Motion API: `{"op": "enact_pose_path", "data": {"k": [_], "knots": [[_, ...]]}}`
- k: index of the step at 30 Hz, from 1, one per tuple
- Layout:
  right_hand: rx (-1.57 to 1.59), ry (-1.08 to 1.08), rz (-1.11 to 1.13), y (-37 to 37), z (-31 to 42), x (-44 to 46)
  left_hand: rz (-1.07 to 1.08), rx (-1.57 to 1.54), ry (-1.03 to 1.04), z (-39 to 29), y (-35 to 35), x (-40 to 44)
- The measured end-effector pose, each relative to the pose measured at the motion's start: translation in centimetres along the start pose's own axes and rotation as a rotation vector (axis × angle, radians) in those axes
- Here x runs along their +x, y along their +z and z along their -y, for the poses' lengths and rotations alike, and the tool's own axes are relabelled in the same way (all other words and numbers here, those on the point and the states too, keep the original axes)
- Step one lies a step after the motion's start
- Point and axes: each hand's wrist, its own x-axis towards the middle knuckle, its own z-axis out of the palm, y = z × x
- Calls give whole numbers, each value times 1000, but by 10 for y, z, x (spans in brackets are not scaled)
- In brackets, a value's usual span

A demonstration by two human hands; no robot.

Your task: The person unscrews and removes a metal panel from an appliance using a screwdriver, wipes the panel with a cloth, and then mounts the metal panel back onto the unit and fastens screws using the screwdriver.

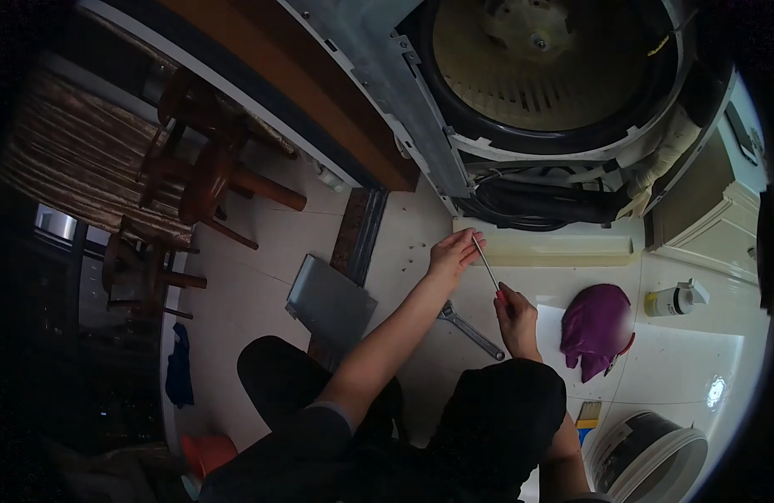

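A screwdriver (487,267) with a long metal shaft and red handle slants between my hands. My right hand (517,318) is closed around its red handle. At the shaft's tip, my left hand (455,254) has its fingers pressed together; whatever small thing may be between them is too small to make out. An adjustable wrench (474,332) lies on the floor just below, between my forearms. Beyond my hands stands an opened washing machine (429,117), its round drum (538,67) exposed and dark hoses (538,205) beneath it.
Several small screws (410,258) lie on the tiles. A pale tray (554,251) sits before the machine. To the right are a purple cloth (596,323), a spray bottle (673,298), a brush (589,417) and a bucket (655,461). A grey panel (330,302) and wooden stools (209,184) are left.
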Motion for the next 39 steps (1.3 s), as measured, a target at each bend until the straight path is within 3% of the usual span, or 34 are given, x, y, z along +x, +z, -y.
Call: {"op": "enact_pose_path", "data": {"k": [5, 14, 21, 24, 26, 30, 32, 39], "knots": [[-29, -22, 12, -7, 6, 5, -34, -166, -65, 0, 1, 0], [-22, -72, 12, -12, 8, 11, -63, -177, -85, -5, 6, 5], [19, 24, 25, -4, 6, 10, -25, -156, -80, -13, 13, 11], [142, 54, 11, 8, -4, 7, 13, -172, -64, -18, 18, 10], [380, 291, 112, 7, 7, 8, 33, -151, -69, -25, 23, 9], [468, 352, 143, 1, 22, 13, 159, -74, -107, -40, 23, 15], [718, 412, 202, 3, 22, 17, 186, -30, -103, -48, 24, 18], [759, 383, 212, 7, 35, 32, 145, 93, -62, -63, 33, 29]]}}
